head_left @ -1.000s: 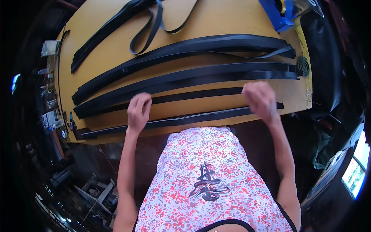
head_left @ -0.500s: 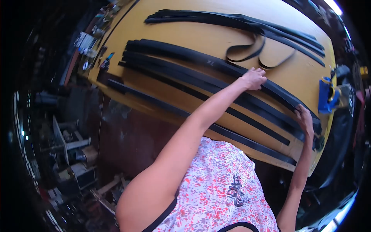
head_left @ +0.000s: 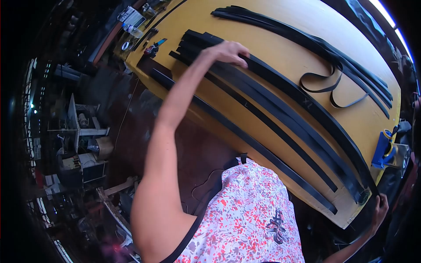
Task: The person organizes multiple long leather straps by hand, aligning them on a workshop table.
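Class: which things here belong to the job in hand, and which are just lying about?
In hand: left hand on the stacked wide black rubber-like strips; right hand at the yellow wooden table corner, near their other ends.
Lying about: looped thin black strap; blue plastic tool; small clutter beyond the table's left end.

Sleeveless white top with red and grey floral speckle, black armhole piping, black brush-stroke character, left hand and right hand bare

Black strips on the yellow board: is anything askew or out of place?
One thin strip curls in loose loops by the far bundle, while the other strips lie straight along the board.
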The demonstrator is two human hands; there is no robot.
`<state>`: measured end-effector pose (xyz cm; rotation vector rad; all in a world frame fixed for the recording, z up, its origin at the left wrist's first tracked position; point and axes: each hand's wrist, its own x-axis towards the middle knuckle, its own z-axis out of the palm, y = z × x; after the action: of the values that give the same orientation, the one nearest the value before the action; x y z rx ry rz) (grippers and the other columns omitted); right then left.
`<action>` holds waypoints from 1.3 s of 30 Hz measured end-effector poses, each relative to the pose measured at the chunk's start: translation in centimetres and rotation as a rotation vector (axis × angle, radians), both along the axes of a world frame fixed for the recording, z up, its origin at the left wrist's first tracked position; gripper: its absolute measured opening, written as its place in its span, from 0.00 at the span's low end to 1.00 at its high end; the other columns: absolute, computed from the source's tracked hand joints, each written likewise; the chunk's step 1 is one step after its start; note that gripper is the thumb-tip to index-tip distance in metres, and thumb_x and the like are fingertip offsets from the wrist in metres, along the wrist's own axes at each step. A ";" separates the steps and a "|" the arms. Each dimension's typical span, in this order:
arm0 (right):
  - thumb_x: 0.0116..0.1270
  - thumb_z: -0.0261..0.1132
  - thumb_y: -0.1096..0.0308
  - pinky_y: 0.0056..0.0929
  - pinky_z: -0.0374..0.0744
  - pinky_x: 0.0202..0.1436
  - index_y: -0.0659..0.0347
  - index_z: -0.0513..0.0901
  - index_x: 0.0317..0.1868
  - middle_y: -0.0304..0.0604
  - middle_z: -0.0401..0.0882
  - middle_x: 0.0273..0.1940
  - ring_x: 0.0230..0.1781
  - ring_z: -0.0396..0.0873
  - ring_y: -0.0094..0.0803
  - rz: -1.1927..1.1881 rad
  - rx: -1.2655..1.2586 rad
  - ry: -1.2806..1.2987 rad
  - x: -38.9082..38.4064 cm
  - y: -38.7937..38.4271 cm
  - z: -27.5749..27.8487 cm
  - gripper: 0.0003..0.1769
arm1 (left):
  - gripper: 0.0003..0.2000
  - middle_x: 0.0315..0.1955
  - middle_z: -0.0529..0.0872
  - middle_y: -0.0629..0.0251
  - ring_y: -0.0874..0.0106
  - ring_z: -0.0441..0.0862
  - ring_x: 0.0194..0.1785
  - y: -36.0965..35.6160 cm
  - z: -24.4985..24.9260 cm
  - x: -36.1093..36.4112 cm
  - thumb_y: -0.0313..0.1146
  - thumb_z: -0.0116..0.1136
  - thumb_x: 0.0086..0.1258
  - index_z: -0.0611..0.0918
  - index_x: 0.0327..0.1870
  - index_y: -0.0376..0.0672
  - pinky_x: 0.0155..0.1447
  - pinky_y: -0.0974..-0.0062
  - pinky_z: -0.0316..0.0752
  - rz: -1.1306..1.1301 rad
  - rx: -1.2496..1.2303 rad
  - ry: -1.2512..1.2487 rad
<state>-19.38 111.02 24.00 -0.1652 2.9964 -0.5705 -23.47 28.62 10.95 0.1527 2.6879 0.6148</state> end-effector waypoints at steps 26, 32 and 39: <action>0.56 0.75 0.62 0.36 0.78 0.39 0.69 0.86 0.33 0.52 0.85 0.28 0.30 0.83 0.39 -0.042 0.223 -0.333 6.6 -7.5 -23.8 0.16 | 0.10 0.40 0.90 0.65 0.59 0.86 0.53 -23.3 -17.0 15.3 0.23 0.67 0.56 0.88 0.36 0.52 0.73 0.32 0.56 0.575 -0.389 -0.194; 0.61 0.71 0.58 0.39 0.80 0.43 0.65 0.83 0.40 0.53 0.85 0.34 0.35 0.84 0.42 0.041 0.311 -0.379 6.7 -11.6 -23.0 0.18 | 0.09 0.48 0.89 0.62 0.60 0.79 0.63 -24.4 -17.1 15.0 0.26 0.60 0.65 0.88 0.44 0.45 0.74 0.34 0.55 0.682 -0.560 -0.208; 0.56 0.74 0.60 0.41 0.78 0.40 0.66 0.85 0.41 0.56 0.83 0.31 0.33 0.82 0.50 0.081 0.283 -0.229 7.5 -11.1 -25.4 0.19 | 0.10 0.45 0.89 0.59 0.61 0.83 0.56 -25.8 -17.7 16.2 0.28 0.62 0.62 0.88 0.44 0.45 0.63 0.38 0.69 0.704 -0.679 -0.040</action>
<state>-11.88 99.87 -1.44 -0.1858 2.7919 -0.1414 -7.25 2.82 -6.79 -0.9922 2.7029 -0.1569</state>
